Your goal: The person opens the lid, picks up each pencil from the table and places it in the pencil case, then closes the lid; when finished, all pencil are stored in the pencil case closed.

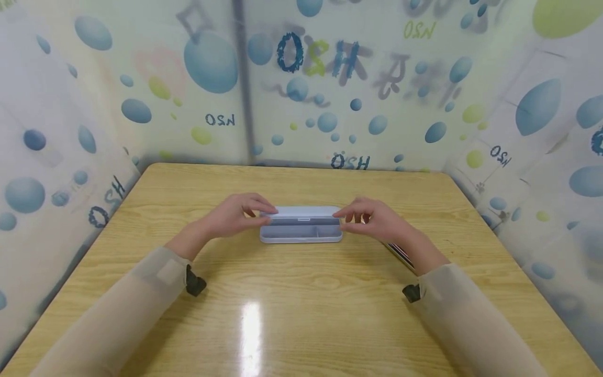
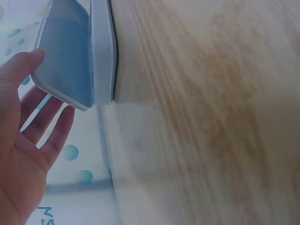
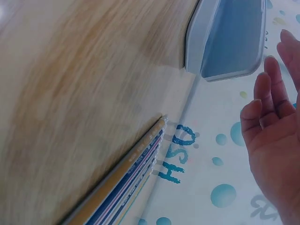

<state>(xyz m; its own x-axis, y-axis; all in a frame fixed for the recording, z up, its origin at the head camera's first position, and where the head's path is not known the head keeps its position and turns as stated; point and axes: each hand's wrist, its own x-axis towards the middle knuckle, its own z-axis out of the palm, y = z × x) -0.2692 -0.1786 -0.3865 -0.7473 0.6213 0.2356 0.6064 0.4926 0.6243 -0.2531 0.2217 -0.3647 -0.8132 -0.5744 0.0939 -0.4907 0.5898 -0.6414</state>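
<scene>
A pale blue-white pencil case (image 1: pixel 301 240) stands on the table with its hinged lid (image 1: pixel 306 211) raised at the back. A small divider shows towards the right of its inner tray. My left hand (image 1: pixel 235 215) pinches the lid's left end, thumb on the inner side of the rim and fingers behind, as the left wrist view (image 2: pixel 23 136) shows. At the other end, my right hand (image 1: pixel 374 220) has its fingertips beside the lid's right corner. In the right wrist view its fingers (image 3: pixel 272 89) are extended close to the rim; contact cannot be told.
Several striped pencils (image 3: pixel 126 180) lie side by side on the wooden table (image 1: pixel 301 293), partly under my right forearm. Patterned curtains (image 1: pixel 301 120) with bubbles and lettering surround the table's back and sides.
</scene>
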